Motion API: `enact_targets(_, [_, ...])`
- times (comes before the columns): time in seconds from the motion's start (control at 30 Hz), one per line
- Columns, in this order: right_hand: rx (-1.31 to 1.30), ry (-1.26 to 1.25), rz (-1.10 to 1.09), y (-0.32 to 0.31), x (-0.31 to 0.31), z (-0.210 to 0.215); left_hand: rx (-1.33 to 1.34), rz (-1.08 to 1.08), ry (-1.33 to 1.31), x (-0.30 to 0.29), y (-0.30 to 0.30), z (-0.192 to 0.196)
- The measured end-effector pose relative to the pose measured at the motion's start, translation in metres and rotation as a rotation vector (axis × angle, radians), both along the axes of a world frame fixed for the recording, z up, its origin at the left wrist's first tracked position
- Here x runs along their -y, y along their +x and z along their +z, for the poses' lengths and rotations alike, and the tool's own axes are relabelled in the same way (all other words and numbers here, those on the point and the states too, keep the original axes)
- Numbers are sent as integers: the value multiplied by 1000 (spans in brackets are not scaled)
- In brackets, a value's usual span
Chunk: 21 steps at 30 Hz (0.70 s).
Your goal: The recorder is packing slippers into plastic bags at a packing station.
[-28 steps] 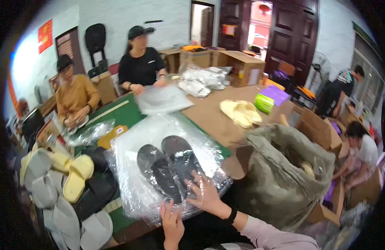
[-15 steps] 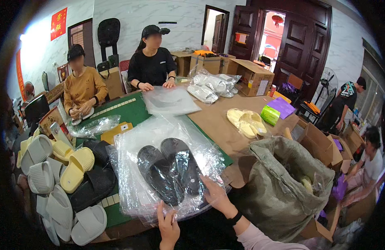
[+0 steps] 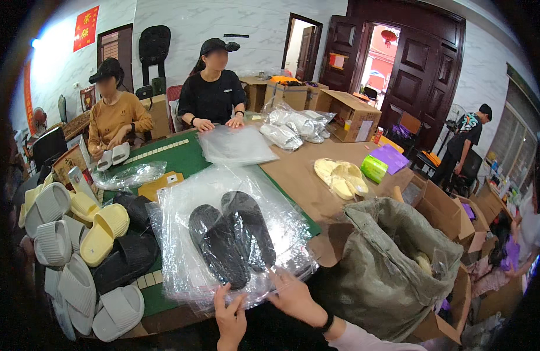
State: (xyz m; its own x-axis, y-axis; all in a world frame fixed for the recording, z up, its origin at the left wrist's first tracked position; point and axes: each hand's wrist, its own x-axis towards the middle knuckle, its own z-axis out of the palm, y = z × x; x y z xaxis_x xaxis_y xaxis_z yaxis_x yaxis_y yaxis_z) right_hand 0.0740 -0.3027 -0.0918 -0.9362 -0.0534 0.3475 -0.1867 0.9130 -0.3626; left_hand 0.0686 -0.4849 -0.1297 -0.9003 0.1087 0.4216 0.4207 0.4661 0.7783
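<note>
A pair of black slippers (image 3: 232, 237) lies inside a clear plastic bag (image 3: 182, 205) on the green table mat (image 3: 182, 161) in front of me. My left hand (image 3: 230, 316) pinches the bag's near edge just below the slippers' heels. Flat on the bag's near right corner rests my right hand (image 3: 293, 295), fingers spread; a black band circles its wrist. Both hands sit at the open end of the bag.
A heap of grey, yellow and black slippers (image 3: 83, 245) lies to my left. A big grey-green sack (image 3: 387, 263) stands open at my right, with cardboard boxes (image 3: 442, 205) beyond. Two people sit across the table handling bags (image 3: 235, 143) and slippers; yellow slippers (image 3: 340, 175) lie on brown cardboard.
The view has tilted up slightly. My right hand slid from the slippers down to the bag's near right corner; my left hand stays at the near edge.
</note>
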Motion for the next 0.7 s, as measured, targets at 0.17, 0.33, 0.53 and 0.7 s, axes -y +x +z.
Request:
enact_targets(0.17, [-98,-264,189,46,25,34,-9,-49,31,5,-4,13])
enact_targets(0.33, [-358,160,112,14,15,56,27,-205,281,4,-4,52])
enact_targets(0.53, [-126,-15,169,-7,5,25,-171,-395,215,-16,-2,61])
enact_targets(0.7, [-312,-333,-20,-31,-8,37,-230,65,97,-9,-9,41])
